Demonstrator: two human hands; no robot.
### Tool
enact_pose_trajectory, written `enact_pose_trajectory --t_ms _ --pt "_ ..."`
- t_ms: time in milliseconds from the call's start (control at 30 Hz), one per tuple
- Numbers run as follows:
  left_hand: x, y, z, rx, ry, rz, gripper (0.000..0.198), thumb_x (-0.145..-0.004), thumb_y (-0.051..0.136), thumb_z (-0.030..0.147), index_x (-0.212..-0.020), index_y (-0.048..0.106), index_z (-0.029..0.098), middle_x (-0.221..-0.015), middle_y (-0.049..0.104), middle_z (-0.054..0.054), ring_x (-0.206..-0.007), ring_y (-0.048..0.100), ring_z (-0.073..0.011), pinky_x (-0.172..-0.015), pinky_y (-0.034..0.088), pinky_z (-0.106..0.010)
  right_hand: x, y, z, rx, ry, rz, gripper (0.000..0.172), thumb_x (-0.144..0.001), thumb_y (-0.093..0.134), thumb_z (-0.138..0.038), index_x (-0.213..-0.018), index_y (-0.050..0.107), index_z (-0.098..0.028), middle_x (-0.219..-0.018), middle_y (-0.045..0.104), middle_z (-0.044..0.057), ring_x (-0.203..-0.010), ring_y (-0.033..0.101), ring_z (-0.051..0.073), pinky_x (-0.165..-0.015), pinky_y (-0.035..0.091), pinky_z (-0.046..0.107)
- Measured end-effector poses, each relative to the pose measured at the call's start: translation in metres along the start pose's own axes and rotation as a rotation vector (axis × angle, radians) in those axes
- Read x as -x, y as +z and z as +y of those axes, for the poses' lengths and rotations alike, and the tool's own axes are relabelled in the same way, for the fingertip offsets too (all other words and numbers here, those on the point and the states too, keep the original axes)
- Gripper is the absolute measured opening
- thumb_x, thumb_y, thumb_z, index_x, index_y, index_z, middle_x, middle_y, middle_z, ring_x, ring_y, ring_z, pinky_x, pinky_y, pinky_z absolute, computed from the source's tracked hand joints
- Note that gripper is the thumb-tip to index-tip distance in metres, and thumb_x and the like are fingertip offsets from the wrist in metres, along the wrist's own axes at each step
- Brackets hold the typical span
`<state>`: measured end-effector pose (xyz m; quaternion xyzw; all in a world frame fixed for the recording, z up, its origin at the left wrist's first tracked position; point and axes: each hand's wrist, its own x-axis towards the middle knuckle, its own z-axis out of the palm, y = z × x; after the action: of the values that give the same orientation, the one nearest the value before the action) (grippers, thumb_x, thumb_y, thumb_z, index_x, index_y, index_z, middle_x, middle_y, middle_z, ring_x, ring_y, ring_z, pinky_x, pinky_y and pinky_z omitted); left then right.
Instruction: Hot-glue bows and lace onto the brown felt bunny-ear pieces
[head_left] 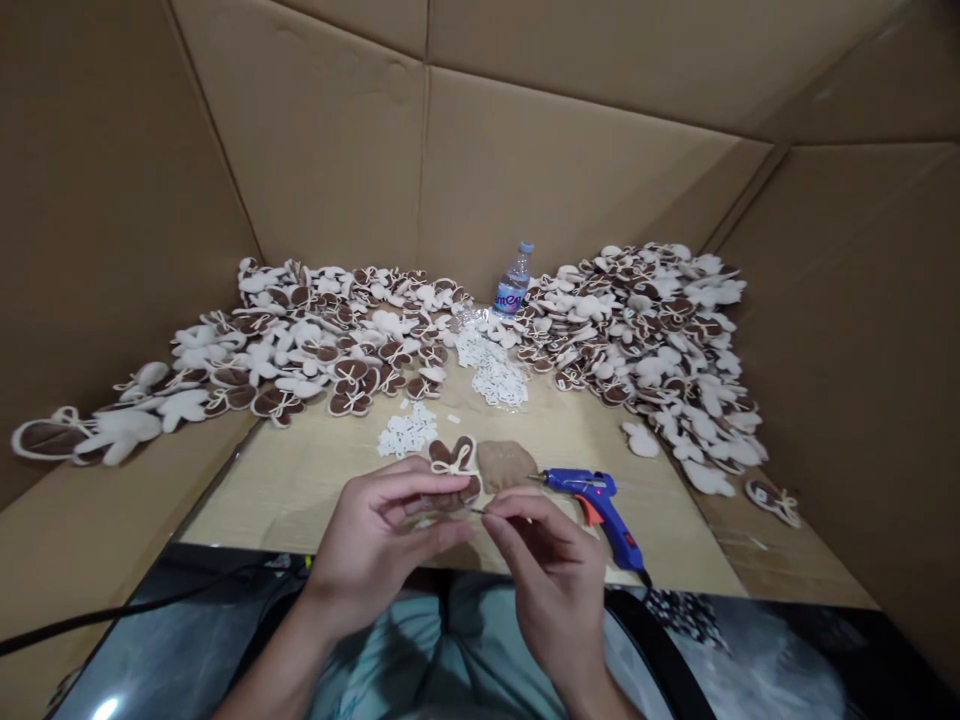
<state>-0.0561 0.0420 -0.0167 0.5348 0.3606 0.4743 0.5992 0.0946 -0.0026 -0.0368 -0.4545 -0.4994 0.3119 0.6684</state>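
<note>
My left hand (390,525) grips a bunny-shaped felt piece (454,455), brown with a pale edge and a cream string bow, between thumb and fingers. Close beside it, my right hand (551,550) is closed in a pinch at the piece's lower right edge. A thin dark sliver shows at those fingertips, too small to name. To the right lies a blue glue gun (592,490) with an orange trigger, its nozzle pointing left over the edge of a brown pad (504,466). Small white tags (407,430) lie scattered beyond my left hand.
Heaps of similar bunny pieces stand at the left (322,330) and the right (660,340). Between them are a water bottle (513,285) and a clear bag of white tags (495,372). Cardboard walls (570,160) enclose the table (300,490). A black cable (150,605) runs at the lower left.
</note>
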Motion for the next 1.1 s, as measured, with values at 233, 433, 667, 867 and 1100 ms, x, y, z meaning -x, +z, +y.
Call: enact_pose_trajectory --t_ms 233,433,667,867,1100 --pt "0.000 0.003 -0.001 -0.001 0.018 0.002 0.025 -0.067 0.084 0.014 -0.088 0.081 0.027 -0.086 0.073 -0.003 -0.083 0.072 -0.0161 -0.076 0.060 -0.021 0.003 0.003 0.001 -0.026 -0.036 0.001 0.017 -0.082 0.069 -0.008 -0.084 0.074 -0.024 -0.077 0.071 0.001 -0.073 0.064 0.014 -0.065 0.052 0.023" --pt "0.002 0.006 0.000 -0.018 0.008 0.027 0.018 -0.069 0.083 0.016 -0.085 0.081 0.025 -0.085 0.075 -0.004 -0.083 0.073 -0.0181 -0.077 0.061 -0.025 0.005 0.004 0.004 -0.013 -0.065 0.024 0.019 -0.082 0.068 -0.007 -0.086 0.075 -0.025 -0.077 0.070 0.001 -0.074 0.064 0.015 -0.065 0.052 0.025" --pt "0.004 0.005 0.000 -0.008 0.025 0.009 0.018 -0.070 0.082 0.015 -0.084 0.081 0.026 -0.086 0.076 -0.004 -0.082 0.073 -0.0165 -0.075 0.060 -0.022 0.006 0.005 0.004 -0.005 -0.068 0.045 0.017 -0.083 0.068 -0.009 -0.087 0.074 -0.024 -0.075 0.067 0.001 -0.071 0.061 0.015 -0.061 0.050 0.025" --pt "0.005 0.005 0.001 -0.001 0.035 -0.010 0.017 -0.072 0.081 0.013 -0.082 0.081 0.028 -0.084 0.076 -0.002 -0.080 0.072 -0.0135 -0.072 0.058 -0.017 0.008 0.008 0.000 -0.021 -0.042 0.097 0.013 -0.080 0.071 -0.010 -0.083 0.070 -0.023 -0.075 0.067 -0.001 -0.070 0.063 0.012 -0.063 0.052 0.021" --pt "0.007 0.006 0.000 0.113 -0.034 -0.032 0.013 -0.072 0.081 0.012 -0.076 0.080 0.024 -0.081 0.077 -0.001 -0.076 0.071 -0.0124 -0.070 0.056 -0.016 0.008 0.008 -0.006 -0.152 0.104 0.081 0.013 -0.079 0.075 -0.017 -0.085 0.064 -0.022 -0.074 0.061 -0.003 -0.067 0.058 0.009 -0.061 0.050 0.017"
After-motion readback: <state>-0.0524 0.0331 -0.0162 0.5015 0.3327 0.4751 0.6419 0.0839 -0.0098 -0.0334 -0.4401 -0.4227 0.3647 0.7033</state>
